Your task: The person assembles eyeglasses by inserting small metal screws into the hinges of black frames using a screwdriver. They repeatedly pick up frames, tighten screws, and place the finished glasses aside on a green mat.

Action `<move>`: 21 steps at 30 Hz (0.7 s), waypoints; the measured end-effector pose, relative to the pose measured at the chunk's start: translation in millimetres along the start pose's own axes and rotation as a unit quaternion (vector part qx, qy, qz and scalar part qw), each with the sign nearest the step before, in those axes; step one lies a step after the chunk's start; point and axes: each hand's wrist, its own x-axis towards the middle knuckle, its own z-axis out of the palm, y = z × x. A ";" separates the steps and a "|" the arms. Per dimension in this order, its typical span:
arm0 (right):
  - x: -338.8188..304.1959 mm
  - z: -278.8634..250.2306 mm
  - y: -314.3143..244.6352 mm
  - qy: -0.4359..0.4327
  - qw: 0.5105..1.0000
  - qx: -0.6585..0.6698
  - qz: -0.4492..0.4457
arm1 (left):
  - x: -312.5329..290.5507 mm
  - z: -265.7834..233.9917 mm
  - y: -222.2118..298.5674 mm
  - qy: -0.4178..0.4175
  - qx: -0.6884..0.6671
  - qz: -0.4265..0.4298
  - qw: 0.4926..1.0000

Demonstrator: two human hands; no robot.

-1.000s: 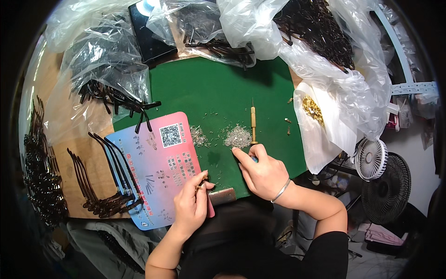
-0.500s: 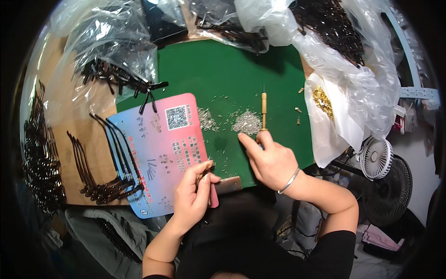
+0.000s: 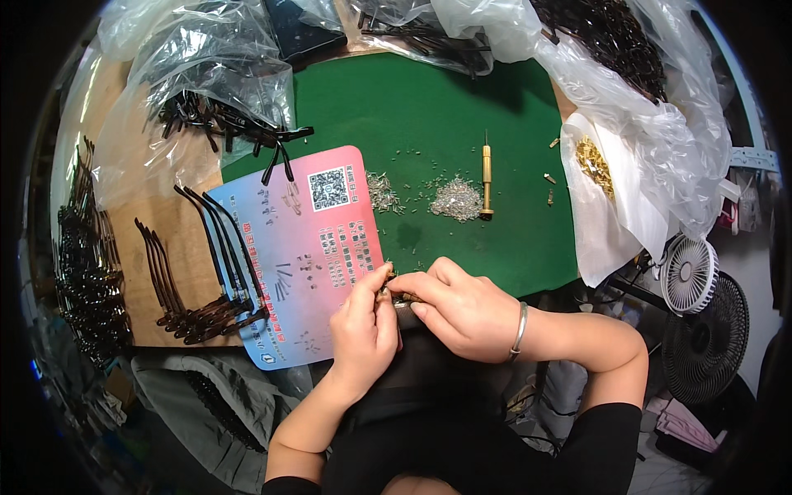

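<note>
head view: left hand (image 3: 363, 330) and right hand (image 3: 462, 309) fingers pinch a small metal part (image 3: 394, 290) between them.

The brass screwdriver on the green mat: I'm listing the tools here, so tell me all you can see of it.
The screwdriver is a slim, brass-coloured metal rod with a thin dark tip pointing away from the person and a wider foot at the near end. It lies flat on the green mat, lengthwise, just right of a pile of tiny silvery screws. Neither hand touches it.
</note>
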 end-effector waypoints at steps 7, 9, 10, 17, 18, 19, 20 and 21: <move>13.8 -17.6 -1.0 -0.138 0.928 0.310 0.154 | 3.0 1.8 -1.5 0.007 0.024 0.033 0.999; 15.3 -18.7 -3.6 -0.137 0.934 0.293 0.154 | 4.6 0.4 -1.5 -0.006 0.017 0.026 1.000; 16.2 -19.8 -5.2 -0.136 0.936 0.285 0.153 | 5.6 -0.4 -0.8 -0.013 0.014 0.021 1.000; 18.8 5.6 10.7 -0.013 0.993 0.117 0.003 | 4.5 -7.6 -1.1 -0.038 0.004 -0.019 0.999; 18.7 14.3 19.5 0.018 0.997 0.075 -0.031 | 5.4 -6.7 -1.7 -0.040 0.006 -0.009 0.999; 17.2 19.6 26.2 0.050 0.996 0.034 -0.065 | 5.7 -5.1 -1.9 -0.042 0.009 0.002 0.999; 17.0 14.7 21.0 0.030 0.999 0.023 -0.035 | 8.4 -5.0 -1.0 -0.045 0.009 -0.006 0.999; 15.5 7.3 13.1 0.012 1.000 0.014 -0.005 | 9.2 -4.2 0.1 -0.049 0.010 -0.013 0.999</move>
